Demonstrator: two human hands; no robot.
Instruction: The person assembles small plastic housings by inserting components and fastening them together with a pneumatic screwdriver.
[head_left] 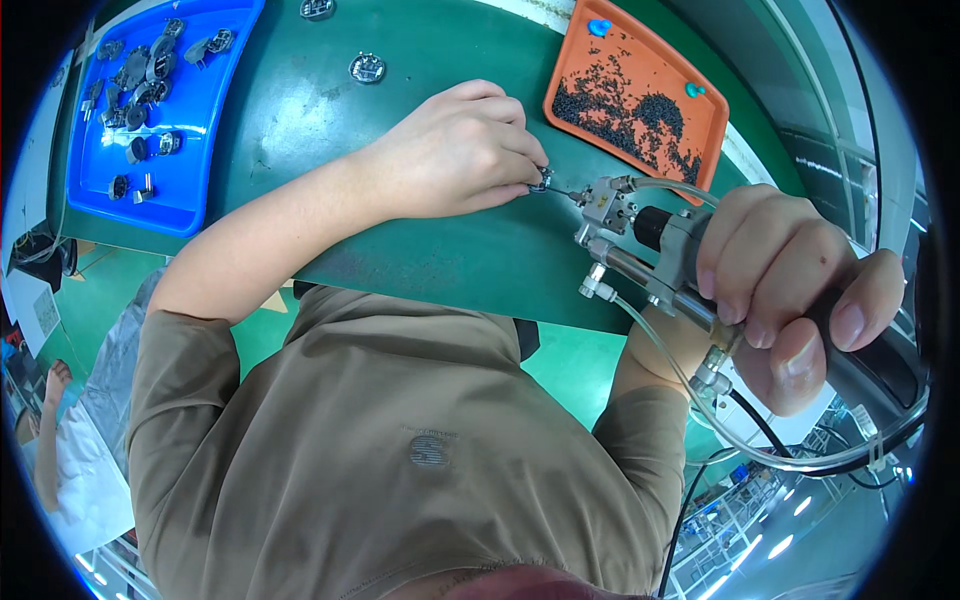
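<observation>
My left hand (pixel 465 150) is closed over the green table top, its fingertips pinching a small metal part (pixel 541 181). Most of that part is hidden by the fingers. My right hand (pixel 790 290) wraps round the black handle of a screwdriver-like power tool (pixel 625 265) with metal fittings and clear hoses. The tool's thin bit (pixel 564 191) points left and reaches the small part at my left fingertips; whether it touches cannot be made out. An orange tray (pixel 650 72) with many tiny black screw-like pieces lies just beyond the tool.
At the far left of the green table (pixel 300 130) stands a blue tray (pixel 180 207) holding several grey metal parts. Two similar parts, one round metal part (pixel 367 68) and another (pixel 317 9), lie beyond my left hand. Another person's white garment (pixel 85 470) shows at lower left.
</observation>
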